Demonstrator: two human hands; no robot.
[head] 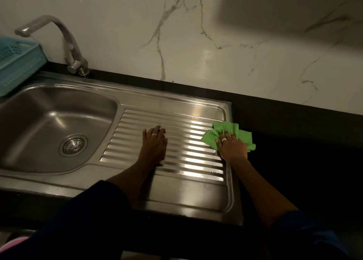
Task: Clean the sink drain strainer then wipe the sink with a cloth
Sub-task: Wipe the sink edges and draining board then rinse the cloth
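A steel sink [45, 110] fills the left, with the round drain strainer [74, 145] seated in its bowl. To its right lies the ribbed drainboard [188, 157]. My left hand [154, 145] rests flat on the ribs, fingers straight, holding nothing. My right hand [231, 145] presses a green cloth [243, 137] flat against the drainboard's right edge, where steel meets the black counter; part of the cloth is hidden under the palm.
A curved tap [68, 43] stands behind the bowl. A light blue perforated basket [17, 65] sits at the far left beside the sink. Black countertop [294, 142] stretches right of the drainboard, and a marble-look wall [196, 43] rises behind.
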